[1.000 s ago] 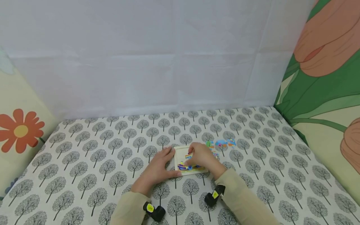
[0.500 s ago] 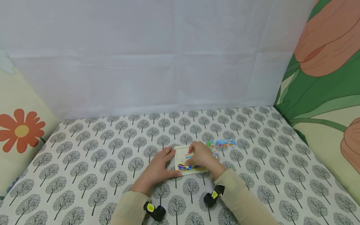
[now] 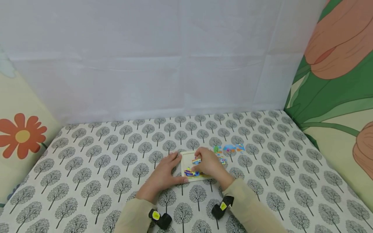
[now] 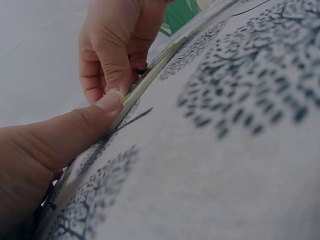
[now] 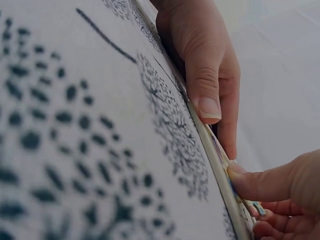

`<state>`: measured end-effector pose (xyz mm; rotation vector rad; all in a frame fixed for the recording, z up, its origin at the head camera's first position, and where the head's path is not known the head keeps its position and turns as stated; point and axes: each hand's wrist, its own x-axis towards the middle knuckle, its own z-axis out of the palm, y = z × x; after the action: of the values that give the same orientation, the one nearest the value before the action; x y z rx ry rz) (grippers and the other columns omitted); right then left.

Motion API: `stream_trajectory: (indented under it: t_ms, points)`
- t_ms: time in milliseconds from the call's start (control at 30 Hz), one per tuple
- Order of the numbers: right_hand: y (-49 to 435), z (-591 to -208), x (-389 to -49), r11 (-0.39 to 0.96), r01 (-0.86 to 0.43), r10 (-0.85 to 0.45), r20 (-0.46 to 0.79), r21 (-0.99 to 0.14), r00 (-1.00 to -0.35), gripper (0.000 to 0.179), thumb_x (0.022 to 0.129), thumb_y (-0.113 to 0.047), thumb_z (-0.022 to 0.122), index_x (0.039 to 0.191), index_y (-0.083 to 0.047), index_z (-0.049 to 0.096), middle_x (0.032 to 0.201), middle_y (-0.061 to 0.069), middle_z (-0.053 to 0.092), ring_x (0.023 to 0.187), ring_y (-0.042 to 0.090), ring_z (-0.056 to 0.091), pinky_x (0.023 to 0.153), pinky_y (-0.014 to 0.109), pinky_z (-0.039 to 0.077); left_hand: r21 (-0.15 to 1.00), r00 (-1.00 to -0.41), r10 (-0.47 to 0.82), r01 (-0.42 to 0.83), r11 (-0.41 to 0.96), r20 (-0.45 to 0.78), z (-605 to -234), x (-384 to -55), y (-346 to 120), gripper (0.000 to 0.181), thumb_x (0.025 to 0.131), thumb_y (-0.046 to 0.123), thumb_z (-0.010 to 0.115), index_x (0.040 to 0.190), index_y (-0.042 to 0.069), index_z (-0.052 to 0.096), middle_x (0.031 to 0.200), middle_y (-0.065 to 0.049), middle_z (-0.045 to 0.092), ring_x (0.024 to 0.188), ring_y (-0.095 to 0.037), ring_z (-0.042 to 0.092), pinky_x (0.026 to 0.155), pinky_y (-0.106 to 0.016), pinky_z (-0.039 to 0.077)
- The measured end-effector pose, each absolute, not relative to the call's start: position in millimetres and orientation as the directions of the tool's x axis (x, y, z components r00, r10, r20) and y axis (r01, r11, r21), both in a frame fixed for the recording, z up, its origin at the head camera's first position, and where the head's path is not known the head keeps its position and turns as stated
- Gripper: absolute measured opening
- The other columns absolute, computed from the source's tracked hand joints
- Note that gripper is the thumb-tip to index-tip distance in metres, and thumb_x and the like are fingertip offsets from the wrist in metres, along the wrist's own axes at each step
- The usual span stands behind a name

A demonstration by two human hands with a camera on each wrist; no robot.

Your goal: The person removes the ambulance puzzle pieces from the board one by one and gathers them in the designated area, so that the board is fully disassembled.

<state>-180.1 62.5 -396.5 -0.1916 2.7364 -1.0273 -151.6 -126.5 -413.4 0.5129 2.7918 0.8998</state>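
Observation:
A small cream puzzle tray (image 3: 188, 155) with a raised rim lies on the cloth, tilted slightly. Colourful puzzle pieces (image 3: 190, 172) cover its lower part. My left hand (image 3: 164, 173) rests at the tray's left side, its fingers fairly straight and its thumb (image 4: 107, 102) against the near left corner. Over the tray's right half, my right hand (image 3: 212, 164) pinches a small bright puzzle piece (image 3: 196, 160) between thumb and fingers. That piece is partly hidden by the hand. In the right wrist view, the right thumb (image 5: 265, 182) sits low against the tray.
Several loose puzzle pieces (image 3: 230, 148) lie beyond the right hand, some partly covered by it. A tree-print cloth (image 3: 116, 161) covers the table. A white sheet (image 3: 145, 81) hangs behind, with flowered panels (image 3: 335, 129) at the sides.
My right hand has shifted very slightly over the tray, and the pinched puzzle piece has turned a little. The left hand and the tray have stayed in place.

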Motion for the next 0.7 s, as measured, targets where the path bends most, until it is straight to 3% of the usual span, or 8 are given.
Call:
stream_trajectory:
  t_ms: [300, 700]
  points:
    - [62.7, -396.0, -176.9, 0.733, -0.091, -0.22, -0.108, -0.674, -0.97, 0.034, 0.07, -0.015, 0.081, 0.091, -0.013, 0.054, 0.079, 0.002, 0.05, 0.067, 0.017, 0.046, 0.057, 0.028, 0.039, 0.593, -0.928, 0.369, 0.271, 0.758, -0.047, -413.0, -151.4, -125.8, 0.092, 0.071, 0.045, 0.076, 0.143, 0.006, 0.034, 0.153, -0.011, 0.022, 0.14, -0.036, 0.015, 0.111, -0.056, 0.019]
    - [65.8, -400.0, -180.2, 0.671, -0.101, -0.217, -0.063, -0.735, -0.974, 0.032, 0.066, -0.01, 0.082, 0.086, -0.017, 0.057, 0.06, 0.0, 0.044, 0.05, 0.013, 0.039, 0.045, 0.024, 0.032, 0.593, -0.929, 0.368, 0.27, 0.759, -0.049, -414.2, -152.3, -126.4, 0.092, 0.071, 0.045, 0.076, 0.143, 0.006, 0.034, 0.153, -0.011, 0.022, 0.14, -0.036, 0.015, 0.11, -0.056, 0.019]
